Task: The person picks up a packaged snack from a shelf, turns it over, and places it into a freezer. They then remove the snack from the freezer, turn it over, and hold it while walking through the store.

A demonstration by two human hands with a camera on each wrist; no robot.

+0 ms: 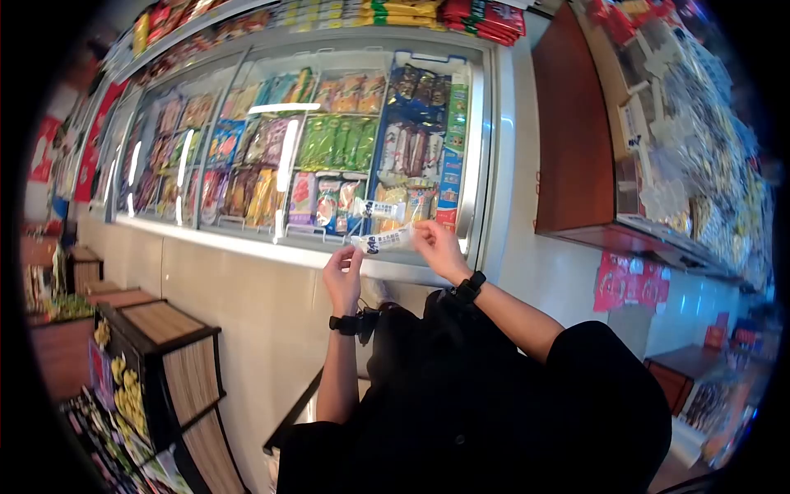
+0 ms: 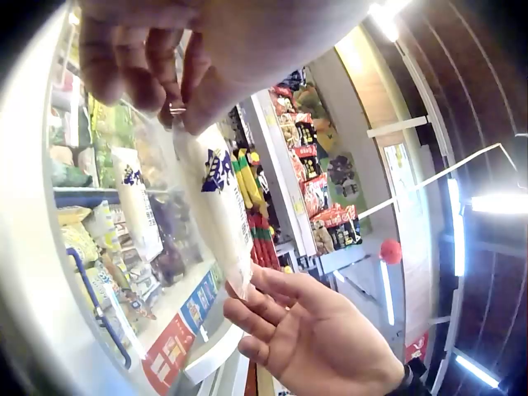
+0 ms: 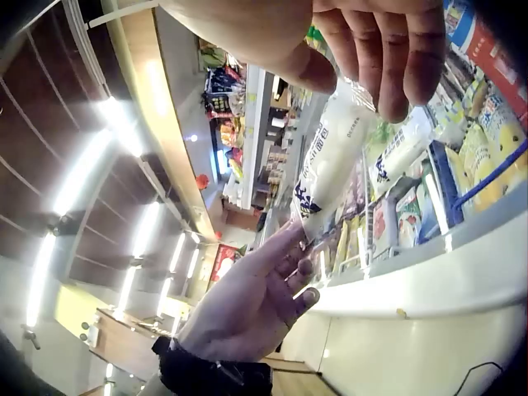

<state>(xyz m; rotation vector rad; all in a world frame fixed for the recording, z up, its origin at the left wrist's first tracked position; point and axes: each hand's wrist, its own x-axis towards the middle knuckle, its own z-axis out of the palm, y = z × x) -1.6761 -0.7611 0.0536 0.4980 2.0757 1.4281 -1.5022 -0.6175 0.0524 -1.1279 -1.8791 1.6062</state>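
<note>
In the head view my left hand pinches one end of a long white wrapped packet with dark blue lettering. At its other end my right hand grips the wrapper, so the packet spans between both hands, held over the near edge of the freezer. The left wrist view shows the packet plump along its middle, with flat wrapper ends in the fingers. Just beyond it appears a second white packet with similar blue marking, over the freezer's glass.
A glass-topped chest freezer filled with colourful wrapped goods stretches ahead and left. Bagged snacks line a shelf behind it. At right stands a brown cabinet heaped with clear-wrapped packs. Wooden display boxes stand at lower left.
</note>
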